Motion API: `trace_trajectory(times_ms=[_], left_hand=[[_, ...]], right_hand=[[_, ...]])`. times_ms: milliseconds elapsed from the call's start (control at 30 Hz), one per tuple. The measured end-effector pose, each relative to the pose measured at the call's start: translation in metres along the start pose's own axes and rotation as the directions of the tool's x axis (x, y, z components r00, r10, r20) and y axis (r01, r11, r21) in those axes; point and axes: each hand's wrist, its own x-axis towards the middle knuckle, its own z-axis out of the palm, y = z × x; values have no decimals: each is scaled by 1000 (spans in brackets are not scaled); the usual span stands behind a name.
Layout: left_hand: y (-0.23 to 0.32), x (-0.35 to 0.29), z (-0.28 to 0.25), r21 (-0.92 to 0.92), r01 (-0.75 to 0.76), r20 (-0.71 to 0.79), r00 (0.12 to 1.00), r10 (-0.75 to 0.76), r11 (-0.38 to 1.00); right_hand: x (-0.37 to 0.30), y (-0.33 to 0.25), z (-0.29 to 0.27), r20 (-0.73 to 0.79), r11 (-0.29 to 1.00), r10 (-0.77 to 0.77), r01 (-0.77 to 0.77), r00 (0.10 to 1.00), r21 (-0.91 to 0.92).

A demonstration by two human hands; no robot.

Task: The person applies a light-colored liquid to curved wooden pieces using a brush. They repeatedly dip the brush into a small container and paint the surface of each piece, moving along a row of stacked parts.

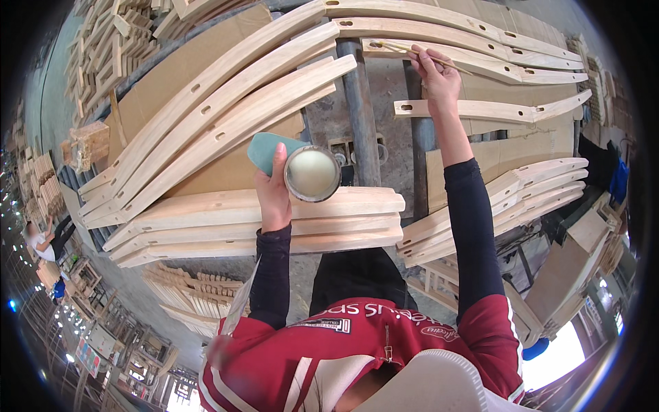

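Observation:
My left hand [274, 199] is closed around a round cup [313, 174] of milky, off-white liquid. A flat teal piece [269, 152] sticks out beside the cup, above my thumb. Reaching to the far right, my right hand [438, 77] pinches a thin wooden stick [460, 69]. The stick's far end lies over the slotted end of a pale curved wooden part [473, 63]. Another slotted part [473, 110] lies nearer, by my right wrist. Below the cup are several curved wooden pieces [274, 221] side by side.
Long curved wooden pieces [206, 113] lie at the left on cardboard [178, 75] over dark metal rails [362, 117]. More curved pieces [508, 206] rest at the near right. Stacked wood parts [110, 55] stand at the far left. A person [44, 240] is off at the left edge.

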Motion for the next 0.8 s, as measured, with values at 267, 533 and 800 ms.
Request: trace_trajectory(times_ms=[267, 533, 800], left_hand=[[7, -18, 0, -19, -38, -4, 999, 38, 999], [1, -58, -1, 81, -185, -46, 981, 189, 979], [-37, -123, 3, 68, -176, 75, 982, 171, 982]], right_hand=[[-12, -13, -7, -32, 993, 7, -3, 999, 115], [-82, -69, -32, -40, 969, 203, -195, 978, 153], [-239, -122, -87, 188, 934, 267, -301, 945, 190]])
